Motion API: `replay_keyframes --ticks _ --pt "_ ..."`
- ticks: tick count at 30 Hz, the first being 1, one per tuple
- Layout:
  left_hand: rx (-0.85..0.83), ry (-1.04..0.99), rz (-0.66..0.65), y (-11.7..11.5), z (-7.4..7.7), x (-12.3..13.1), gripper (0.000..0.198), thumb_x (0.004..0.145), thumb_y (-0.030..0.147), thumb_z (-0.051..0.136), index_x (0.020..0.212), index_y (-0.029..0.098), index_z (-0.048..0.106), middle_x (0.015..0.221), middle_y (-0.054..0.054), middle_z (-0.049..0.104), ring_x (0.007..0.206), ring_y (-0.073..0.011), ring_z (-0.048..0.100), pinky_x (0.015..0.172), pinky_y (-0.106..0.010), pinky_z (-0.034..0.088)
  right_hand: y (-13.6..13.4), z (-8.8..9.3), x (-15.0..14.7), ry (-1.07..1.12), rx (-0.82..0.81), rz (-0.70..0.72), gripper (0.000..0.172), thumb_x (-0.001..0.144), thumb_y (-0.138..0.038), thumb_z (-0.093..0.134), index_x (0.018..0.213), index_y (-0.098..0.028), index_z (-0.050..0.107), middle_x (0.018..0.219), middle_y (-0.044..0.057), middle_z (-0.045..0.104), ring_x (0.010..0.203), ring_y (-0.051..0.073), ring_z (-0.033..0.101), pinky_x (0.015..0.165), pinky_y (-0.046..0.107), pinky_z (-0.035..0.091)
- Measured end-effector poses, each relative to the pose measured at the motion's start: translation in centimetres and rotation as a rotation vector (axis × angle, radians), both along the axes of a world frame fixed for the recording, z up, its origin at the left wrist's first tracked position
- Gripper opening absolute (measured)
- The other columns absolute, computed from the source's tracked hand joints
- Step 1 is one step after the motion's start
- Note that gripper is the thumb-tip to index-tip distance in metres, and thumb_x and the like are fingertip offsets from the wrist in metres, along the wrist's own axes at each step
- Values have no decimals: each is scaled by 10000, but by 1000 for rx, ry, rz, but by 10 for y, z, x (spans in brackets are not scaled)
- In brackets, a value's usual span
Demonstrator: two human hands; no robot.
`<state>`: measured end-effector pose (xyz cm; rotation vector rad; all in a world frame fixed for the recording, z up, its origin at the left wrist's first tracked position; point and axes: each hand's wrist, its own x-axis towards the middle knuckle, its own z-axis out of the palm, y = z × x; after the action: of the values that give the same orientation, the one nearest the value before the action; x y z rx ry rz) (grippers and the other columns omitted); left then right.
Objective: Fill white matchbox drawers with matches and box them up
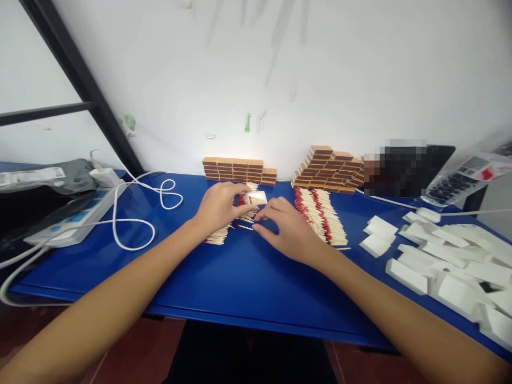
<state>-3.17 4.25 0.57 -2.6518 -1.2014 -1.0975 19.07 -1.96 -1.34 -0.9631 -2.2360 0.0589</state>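
My left hand (219,207) lies over a small heap of red-tipped matches (218,236) on the blue table (224,282), its fingers curled round a small white matchbox tray (256,198). My right hand (288,229) is just right of it, thumb and forefinger pinched together close to the tray and a few loose matches (245,226); what they pinch is too small to name. A larger, neat row of matches (322,216) lies right of my right hand.
Two stacks of brown matchboxes (239,170) (330,169) stand against the white wall. Several white box sleeves (440,256) are piled at the right. A power strip (72,218) with white cables (132,224) sits at the left; a calculator (460,184) is at the far right.
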Motion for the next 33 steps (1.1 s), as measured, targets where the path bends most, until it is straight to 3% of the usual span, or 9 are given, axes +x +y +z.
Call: replay_keyframes --ticks 5,13,17,33 --pt "-13 -4 27 0 2 -2 394 842 475 889 1114 209 788 1065 -85 830 1009 -292 787 929 -425 607 7 -15 -9 -48 -100 1 24 985 -232 698 995 -211 700 1011 94 686 975 277 591 909 472 517" --pt "24 1 -2 2 1 -3 404 865 490 867 1140 207 779 1047 -87 828 1003 -282 784 923 -417 597 11 -17 -12 -52 -92 -33 35 985 -210 687 1019 -212 692 969 81 675 948 267 599 873 449 524" --pt "31 -2 2 2 2 -3 414 845 493 883 1129 209 783 1039 -81 829 976 -278 783 897 -403 594 13 -17 -12 -47 -106 -29 77 980 -158 666 933 -214 688 919 65 668 930 252 605 860 422 516" --pt "18 27 -5 2 2 -2 447 835 517 886 1140 206 783 1048 -84 830 976 -283 781 886 -404 587 5 -4 7 -97 -240 26 51 1004 -186 646 967 -220 653 973 63 635 971 246 597 851 398 519"
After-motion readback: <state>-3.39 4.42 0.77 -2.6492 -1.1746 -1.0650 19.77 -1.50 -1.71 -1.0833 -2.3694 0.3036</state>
